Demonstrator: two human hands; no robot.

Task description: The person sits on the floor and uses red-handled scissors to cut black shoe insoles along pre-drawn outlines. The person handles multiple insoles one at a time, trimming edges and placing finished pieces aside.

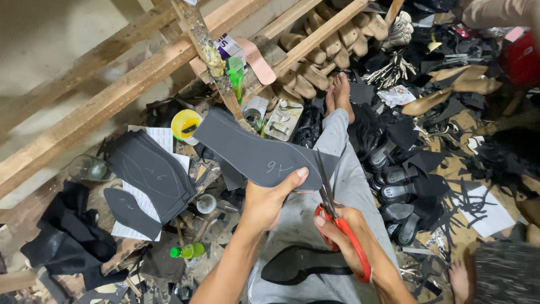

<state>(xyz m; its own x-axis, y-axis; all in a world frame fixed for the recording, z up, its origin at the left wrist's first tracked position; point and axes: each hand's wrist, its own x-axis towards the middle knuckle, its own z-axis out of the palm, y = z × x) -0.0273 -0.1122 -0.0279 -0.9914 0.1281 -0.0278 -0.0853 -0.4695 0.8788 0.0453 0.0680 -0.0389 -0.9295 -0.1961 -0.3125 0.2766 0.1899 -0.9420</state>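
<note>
Looking down through the head camera, I see my left hand [269,201] gripping a dark grey sole-shaped sheet [259,152] by its near edge, thumb pressed on top near a chalk mark. The sheet is held up over my lap, slanting from upper left to lower right. My right hand [344,236] is clenched through the red handles of a pair of scissors [332,211], whose blades point up and meet the sheet's right end just beside my left thumb.

On my grey trousers [315,225] lies a black cut-out sole piece [298,264], below both hands. My bare feet [339,93] rest near a wooden rack of shoe lasts [320,50].

To the left, a stack of similar grey sheets [149,171] sits on white paper [160,138], with a smaller dark sole piece [126,208] in front. A round yellow tub [185,124] stands just behind the stack. Higher up, a small white and purple carton [228,45] leans against the wooden beams [112,84], a green bottle [236,73] and a pink insole [257,61] beside it. A flat rectangular tin tray [284,119] lies just below. A small green bottle [190,250] lies on its side among scraps near my left forearm.

On the right, black sandals [396,188] are piled close to my leg, tan heeled lasts [455,84] farther off. Another person's foot [461,278] shows at the lower right.
</note>
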